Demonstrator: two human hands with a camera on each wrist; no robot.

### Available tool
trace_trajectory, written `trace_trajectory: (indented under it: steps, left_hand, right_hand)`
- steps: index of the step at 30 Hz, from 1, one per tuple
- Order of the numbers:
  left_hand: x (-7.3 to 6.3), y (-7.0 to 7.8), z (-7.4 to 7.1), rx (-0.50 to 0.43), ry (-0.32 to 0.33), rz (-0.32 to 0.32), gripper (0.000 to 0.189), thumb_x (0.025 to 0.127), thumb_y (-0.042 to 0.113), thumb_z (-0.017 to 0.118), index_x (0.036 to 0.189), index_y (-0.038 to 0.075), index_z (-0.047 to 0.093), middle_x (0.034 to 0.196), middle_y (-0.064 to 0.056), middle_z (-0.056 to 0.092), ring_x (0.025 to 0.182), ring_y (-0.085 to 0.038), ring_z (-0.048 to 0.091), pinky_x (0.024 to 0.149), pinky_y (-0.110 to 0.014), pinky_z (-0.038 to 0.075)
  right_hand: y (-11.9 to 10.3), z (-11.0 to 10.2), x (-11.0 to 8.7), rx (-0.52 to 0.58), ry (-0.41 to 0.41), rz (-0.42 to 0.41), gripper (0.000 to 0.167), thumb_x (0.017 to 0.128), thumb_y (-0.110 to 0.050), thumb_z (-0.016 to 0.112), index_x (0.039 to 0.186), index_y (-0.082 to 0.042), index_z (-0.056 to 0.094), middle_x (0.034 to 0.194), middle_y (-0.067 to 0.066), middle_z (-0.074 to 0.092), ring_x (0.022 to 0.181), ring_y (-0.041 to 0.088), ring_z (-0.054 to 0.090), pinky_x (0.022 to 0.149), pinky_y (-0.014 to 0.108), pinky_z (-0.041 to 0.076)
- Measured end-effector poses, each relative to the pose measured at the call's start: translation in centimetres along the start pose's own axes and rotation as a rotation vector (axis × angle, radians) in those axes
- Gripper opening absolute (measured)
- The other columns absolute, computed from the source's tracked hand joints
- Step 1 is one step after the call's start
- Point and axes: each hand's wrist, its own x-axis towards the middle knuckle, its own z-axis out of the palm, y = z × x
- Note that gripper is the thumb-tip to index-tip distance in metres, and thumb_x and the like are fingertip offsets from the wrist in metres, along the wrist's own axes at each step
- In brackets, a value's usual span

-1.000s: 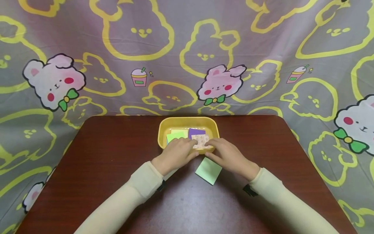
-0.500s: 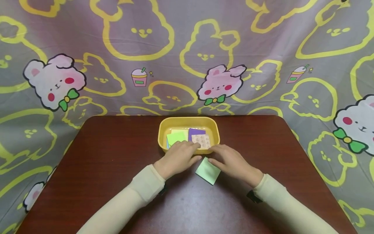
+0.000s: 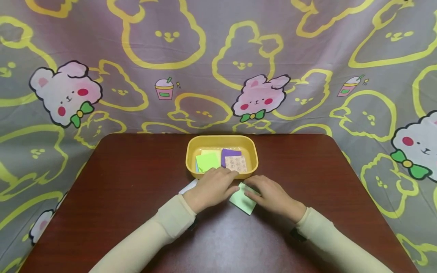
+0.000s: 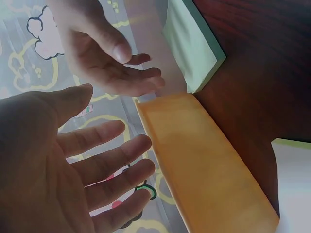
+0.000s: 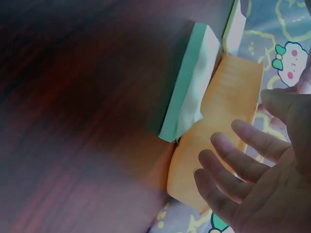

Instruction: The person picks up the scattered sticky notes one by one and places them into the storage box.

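A yellow plastic bin [image 3: 222, 141] sits at the back middle of the table, with sticky note pads inside. My left hand [image 3: 212, 189] hovers at the bin's front wall, fingers spread and relaxed, holding nothing. Over the right side of a pale green sticky note pad [image 3: 241, 201] is my right hand [image 3: 278, 195]; its loose fingers grip nothing in the right wrist view. That green pad lies on the table in front of the bin. Partly hidden behind my left hand is a white pad [image 3: 188, 186], which shows a thin green edge in the left wrist view [image 4: 295, 184].
Inside the bin lie a bright green pad [image 3: 207, 161], a purple one [image 3: 228, 152] and a patterned beige one [image 3: 235, 163], with pale yellow and blue edges beneath. A cartoon-print curtain [image 3: 201, 79] hangs directly behind the dark wooden table [image 3: 136, 212].
Both hands have drawn back from inside the bin toward me. The patterned pad in the bin is now more uncovered, and the right hand has come down over the pale green pad.
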Motion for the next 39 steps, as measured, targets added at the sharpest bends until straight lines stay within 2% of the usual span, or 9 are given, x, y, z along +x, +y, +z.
trace_trajectory:
  steps: [6, 10, 16, 23, 29, 39]
  left_hand:
    - [-0.1, 0.1, 0.4, 0.007, -0.001, 0.017, 0.034, 0.099, 0.04, 0.064, 0.121, 0.014, 0.066, 0.107, -0.001, 0.073, 0.101, -0.02, 0.068, 0.086, -0.04, 0.055]
    - [-0.1, 0.2, 0.5, 0.02, 0.006, 0.036, 0.033, 0.098, 0.04, 0.064, 0.117, 0.013, 0.066, 0.104, -0.001, 0.072, 0.099, -0.021, 0.067, 0.088, -0.039, 0.054]
    - [-0.2, 0.4, 0.7, 0.002, 0.001, 0.049, 0.03, 0.098, 0.039, 0.065, 0.113, 0.014, 0.066, 0.11, -0.001, 0.073, 0.099, -0.023, 0.067, 0.085, -0.039, 0.054]
    - [-0.5, 0.6, 0.9, 0.003, 0.003, 0.063, 0.027, 0.097, 0.038, 0.066, 0.112, 0.015, 0.066, 0.112, -0.001, 0.073, 0.102, -0.021, 0.068, 0.088, -0.038, 0.054]
    - [-0.8, 0.6, 1.4, 0.03, -0.006, 0.062, 0.029, 0.097, 0.039, 0.066, 0.113, 0.014, 0.067, 0.106, 0.0, 0.073, 0.098, -0.02, 0.069, 0.086, -0.038, 0.054]
    - [-1.0, 0.7, 2.0, 0.052, -0.001, 0.06, 0.027, 0.096, 0.04, 0.067, 0.109, 0.016, 0.066, 0.096, 0.001, 0.072, 0.091, -0.019, 0.067, 0.079, -0.036, 0.052]
  right_hand:
    - [0.3, 0.6, -0.1, -0.023, 0.022, -0.004, 0.035, 0.092, -0.025, 0.074, 0.122, -0.008, 0.067, 0.117, 0.003, 0.071, 0.11, 0.023, 0.066, 0.094, 0.045, 0.054]
    - [0.3, 1.1, -0.1, -0.041, 0.022, 0.031, 0.037, 0.09, -0.023, 0.075, 0.122, -0.007, 0.067, 0.117, 0.005, 0.071, 0.109, 0.024, 0.066, 0.093, 0.045, 0.053]
    - [0.2, 1.7, -0.3, -0.07, -0.034, 0.138, 0.05, 0.086, -0.028, 0.079, 0.128, -0.005, 0.064, 0.119, 0.008, 0.07, 0.105, 0.024, 0.064, 0.085, 0.043, 0.054]
    - [-0.1, 2.0, -0.2, -0.113, -0.084, 0.184, 0.068, 0.078, -0.038, 0.086, 0.129, -0.001, 0.063, 0.115, 0.01, 0.067, 0.097, 0.022, 0.06, 0.077, 0.037, 0.051]
    - [-0.4, 2.0, -0.1, -0.102, -0.096, 0.199, 0.062, 0.073, -0.037, 0.09, 0.119, -0.001, 0.068, 0.099, 0.006, 0.062, 0.083, 0.017, 0.052, 0.066, 0.03, 0.044]
    - [-0.3, 2.1, 0.5, -0.038, -0.099, 0.26, 0.056, 0.067, -0.031, 0.095, 0.108, -0.001, 0.072, 0.087, 0.002, 0.062, 0.075, 0.013, 0.049, 0.065, 0.027, 0.041]
